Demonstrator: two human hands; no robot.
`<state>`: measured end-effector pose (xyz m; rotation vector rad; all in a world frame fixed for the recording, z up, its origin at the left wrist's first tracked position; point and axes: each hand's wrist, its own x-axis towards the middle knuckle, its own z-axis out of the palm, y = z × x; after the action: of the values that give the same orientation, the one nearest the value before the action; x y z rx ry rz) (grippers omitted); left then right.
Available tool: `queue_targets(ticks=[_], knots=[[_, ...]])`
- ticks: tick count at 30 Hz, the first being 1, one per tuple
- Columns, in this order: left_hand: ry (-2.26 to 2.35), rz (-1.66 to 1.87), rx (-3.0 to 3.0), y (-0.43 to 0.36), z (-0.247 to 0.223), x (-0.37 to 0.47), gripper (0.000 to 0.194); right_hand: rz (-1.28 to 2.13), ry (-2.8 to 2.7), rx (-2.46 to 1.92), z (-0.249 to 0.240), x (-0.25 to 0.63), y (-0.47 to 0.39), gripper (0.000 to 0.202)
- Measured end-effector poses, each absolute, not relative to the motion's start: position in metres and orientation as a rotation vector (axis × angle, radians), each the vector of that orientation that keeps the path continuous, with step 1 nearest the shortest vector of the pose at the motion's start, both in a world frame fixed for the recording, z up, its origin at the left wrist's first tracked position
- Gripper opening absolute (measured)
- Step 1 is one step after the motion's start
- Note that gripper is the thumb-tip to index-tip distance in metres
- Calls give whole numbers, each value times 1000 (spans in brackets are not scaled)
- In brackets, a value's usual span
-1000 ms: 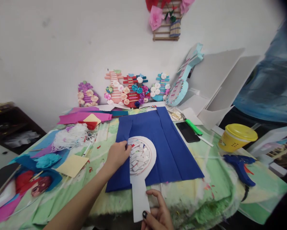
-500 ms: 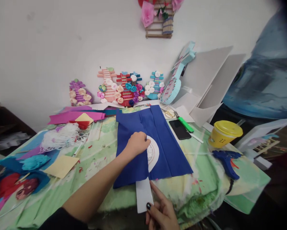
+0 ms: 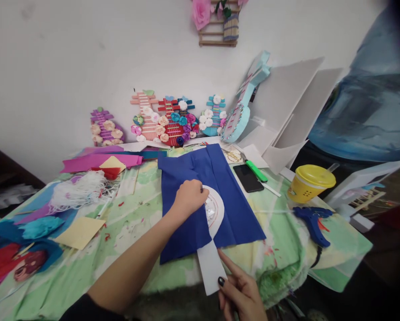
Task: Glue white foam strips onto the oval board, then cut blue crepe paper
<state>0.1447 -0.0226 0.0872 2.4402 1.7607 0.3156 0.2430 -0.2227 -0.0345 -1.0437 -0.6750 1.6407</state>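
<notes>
A dark blue, cloth-like sheet (image 3: 235,209) lies across the table, and its left part is folded over a white card cutout. Out of the fold show the cutout's rounded, marked part (image 3: 219,207) and, past the sheet's near edge, its straight white strip (image 3: 210,267). My left hand (image 3: 190,196) is closed on the fold's edge beside the rounded part. At the table's front edge, my right hand (image 3: 238,290) pinches the end of the strip, thumb on top. The rest of the cutout is hidden under the blue sheet.
To the right lie a black phone (image 3: 248,178), a green-handled cutter (image 3: 256,170) and a blue glue gun (image 3: 314,223), near a yellow-lidded cup (image 3: 311,183). Small decorated guitars (image 3: 171,122) stand against the wall. White yarn (image 3: 81,191) and coloured scraps (image 3: 42,227) cover the left.
My right hand has moved right with the strip's end, so the strip slants more. More of the rounded part shows beside the fold. My left hand keeps its hold. The view has shifted slightly.
</notes>
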Motion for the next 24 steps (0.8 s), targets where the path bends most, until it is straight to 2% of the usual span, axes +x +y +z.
queue_targets(ticks=[5,9,18,24], knots=[[1784,460,2472,-23,115,141,26,1647,-619,-1019,-38,236,-221,93],[1695,423,2515,-23,120,153,26,1648,-632,-1035,-39,233,-219,91],[1759,62,2506,-16,98,144,25,1637,-663,-1115,-55,205,-214,93],[1768,-11,2508,-15,74,128,26,1710,-863,-1043,-61,178,-215,80]])
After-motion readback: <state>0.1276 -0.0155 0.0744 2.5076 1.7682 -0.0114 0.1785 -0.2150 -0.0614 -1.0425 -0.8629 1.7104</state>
